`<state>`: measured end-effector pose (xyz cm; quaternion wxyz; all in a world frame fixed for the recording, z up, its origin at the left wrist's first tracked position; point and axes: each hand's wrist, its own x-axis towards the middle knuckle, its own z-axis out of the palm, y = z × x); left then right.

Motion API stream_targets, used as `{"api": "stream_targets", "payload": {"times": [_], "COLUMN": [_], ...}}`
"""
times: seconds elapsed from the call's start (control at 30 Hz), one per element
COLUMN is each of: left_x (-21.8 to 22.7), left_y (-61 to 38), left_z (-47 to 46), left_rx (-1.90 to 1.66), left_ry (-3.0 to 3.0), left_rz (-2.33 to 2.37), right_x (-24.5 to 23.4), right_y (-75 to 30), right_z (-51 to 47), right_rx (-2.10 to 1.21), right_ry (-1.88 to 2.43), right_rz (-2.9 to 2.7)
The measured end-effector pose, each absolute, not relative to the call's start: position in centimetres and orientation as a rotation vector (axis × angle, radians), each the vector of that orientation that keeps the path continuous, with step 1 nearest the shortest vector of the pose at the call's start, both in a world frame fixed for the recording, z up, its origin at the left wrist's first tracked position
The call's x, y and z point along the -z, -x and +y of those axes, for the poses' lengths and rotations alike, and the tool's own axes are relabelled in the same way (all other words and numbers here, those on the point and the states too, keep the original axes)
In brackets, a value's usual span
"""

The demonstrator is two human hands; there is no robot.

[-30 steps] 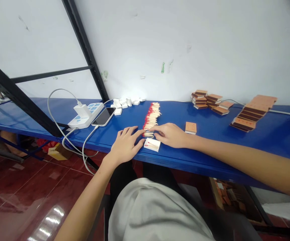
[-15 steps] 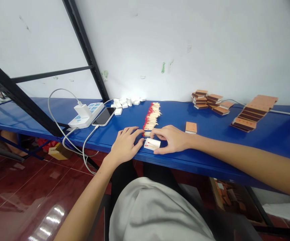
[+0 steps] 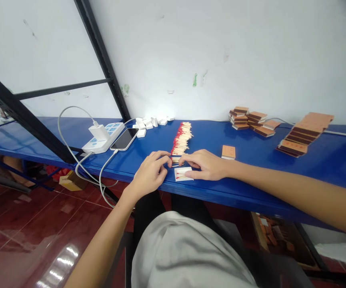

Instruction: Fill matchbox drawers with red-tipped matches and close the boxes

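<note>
A long row of red-tipped matches (image 3: 181, 138) lies on the blue shelf (image 3: 281, 176). At its near end both hands meet. My left hand (image 3: 149, 173) pinches a few matches between thumb and fingertips. My right hand (image 3: 206, 164) also pinches at the same matches, its thumb resting by a small white matchbox tray (image 3: 183, 174) that holds a few matches.
A single brown matchbox (image 3: 228, 152) lies right of my hand. Stacks of brown matchboxes (image 3: 251, 120) and a slanted row of them (image 3: 305, 134) sit at the back right. White trays (image 3: 150, 123), a phone (image 3: 125, 139) and a power strip (image 3: 102, 138) with cables sit left.
My left hand went from lying flat beside the white tray to pinching matches at the row's end. The right hand drew in and the tray shifted slightly.
</note>
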<state>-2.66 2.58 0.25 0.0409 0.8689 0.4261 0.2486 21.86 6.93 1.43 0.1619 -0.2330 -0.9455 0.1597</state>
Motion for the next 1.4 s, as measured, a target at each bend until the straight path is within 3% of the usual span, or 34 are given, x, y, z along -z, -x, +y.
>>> {"api": "stream_targets", "payload": {"times": [1.4], "left_x": [0.06], "left_y": [2.78], "left_z": [2.84], "left_rx": [-0.793], "left_ry": [-2.636], "left_rz": [1.253], "right_x": [-0.87], "right_y": [-21.79], "right_z": [7.15], "right_rx": [-0.411], "right_ry": [0.654], "right_rz": [-2.686]}}
